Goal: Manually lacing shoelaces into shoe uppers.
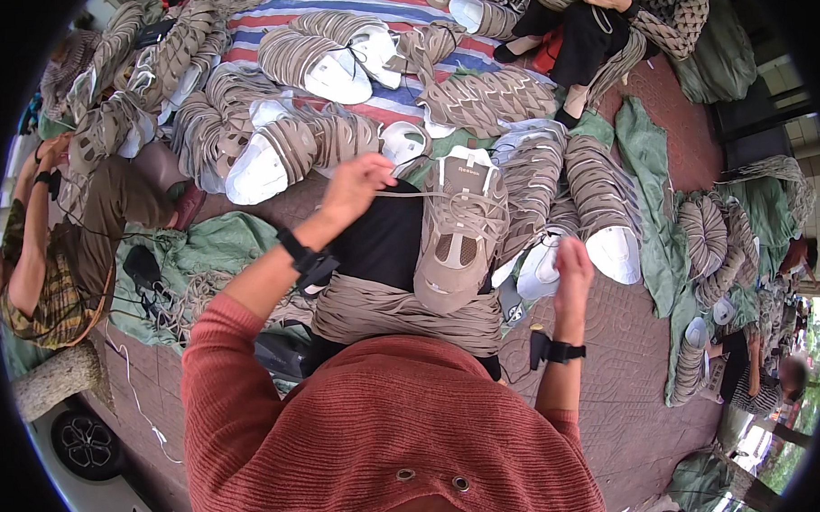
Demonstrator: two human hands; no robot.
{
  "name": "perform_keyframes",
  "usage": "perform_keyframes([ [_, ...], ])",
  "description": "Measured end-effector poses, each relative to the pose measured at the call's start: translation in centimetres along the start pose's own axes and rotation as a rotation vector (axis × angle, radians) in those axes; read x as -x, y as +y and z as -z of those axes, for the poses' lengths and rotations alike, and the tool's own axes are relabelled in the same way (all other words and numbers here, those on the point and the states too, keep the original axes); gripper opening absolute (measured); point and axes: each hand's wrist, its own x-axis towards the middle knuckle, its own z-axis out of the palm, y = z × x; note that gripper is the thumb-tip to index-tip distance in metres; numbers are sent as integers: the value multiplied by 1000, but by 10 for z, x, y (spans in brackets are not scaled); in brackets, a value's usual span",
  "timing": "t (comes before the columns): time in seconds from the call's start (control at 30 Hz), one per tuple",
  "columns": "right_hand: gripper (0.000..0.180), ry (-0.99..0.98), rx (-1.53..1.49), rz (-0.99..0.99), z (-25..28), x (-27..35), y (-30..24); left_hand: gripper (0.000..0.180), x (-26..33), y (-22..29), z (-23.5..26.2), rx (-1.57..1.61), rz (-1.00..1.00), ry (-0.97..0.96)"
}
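Note:
A beige shoe upper rests on my lap over a bundle of beige laces. My left hand is raised to the left of it, fingers pinched on a lace end that runs across to the shoe's eyelets. My right hand is lifted on the right side, fingers closed around the other lace end, though the thin lace is hard to see there. Both wrists wear black bands.
Stacks of beige uppers with white toe caps lie on a striped tarp and green sheets. One person sits at the left, another at the top, others at the right. A tree stump stands lower left.

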Motion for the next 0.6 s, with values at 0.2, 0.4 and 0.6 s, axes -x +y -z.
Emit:
perform_keyframes([
  [0.2, 19, -365, 980, 945, -111, 13, -33, 6, 3, 36, -47, -454, -59, -140],
  [0.4, 11, -437, 868, 831, -104, 3, -25, 8, 7, 41, -54, -563, -172, -159],
  [0.6, 5, -279, -61, 15, -49, -30, -30, 6, 10, 39, -48, -580, -146, -136],
])
